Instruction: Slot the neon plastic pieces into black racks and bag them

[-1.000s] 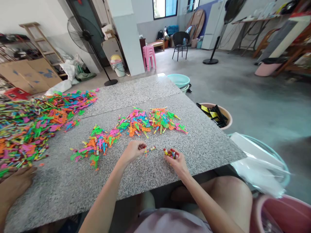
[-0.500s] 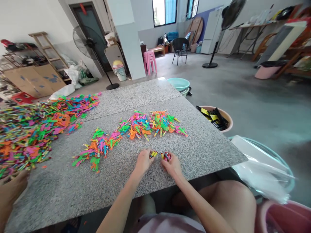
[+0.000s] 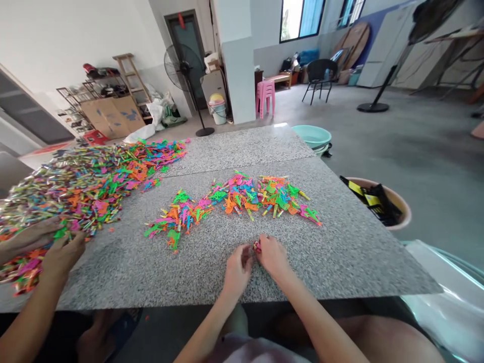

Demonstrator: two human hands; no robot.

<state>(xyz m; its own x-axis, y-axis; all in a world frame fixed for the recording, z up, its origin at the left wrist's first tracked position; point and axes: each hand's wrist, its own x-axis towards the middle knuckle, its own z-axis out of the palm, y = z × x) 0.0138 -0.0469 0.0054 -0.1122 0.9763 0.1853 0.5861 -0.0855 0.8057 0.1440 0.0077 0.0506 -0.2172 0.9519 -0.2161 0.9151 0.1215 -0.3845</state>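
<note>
My right hand (image 3: 274,257) is closed around a small bundle of short coloured tubes (image 3: 257,246); pink and yellow ends poke out at its fingertips. Beside it, my left hand (image 3: 238,269) has loosely curled fingers with a gap at the thumb, close to the bundle, and I see nothing held in it. Both rest low over the speckled stone tabletop (image 3: 212,272). Beyond them lies a row of small bright plastic pieces with tubes, in a left heap (image 3: 180,217), a middle heap (image 3: 242,194) and a right heap (image 3: 282,196).
A large pile of similar pieces (image 3: 86,181) covers the table's left side, where a co-worker's hands (image 3: 64,252) handle some. Off the right edge stand a turquoise basin (image 3: 312,133), a tub with black items (image 3: 401,206) and clear plastic sheeting (image 3: 446,297).
The view has swung left. My left hand has come up against the right, and the yellow tubes it held no longer show in it. The co-worker's hands now appear over the pile.
</note>
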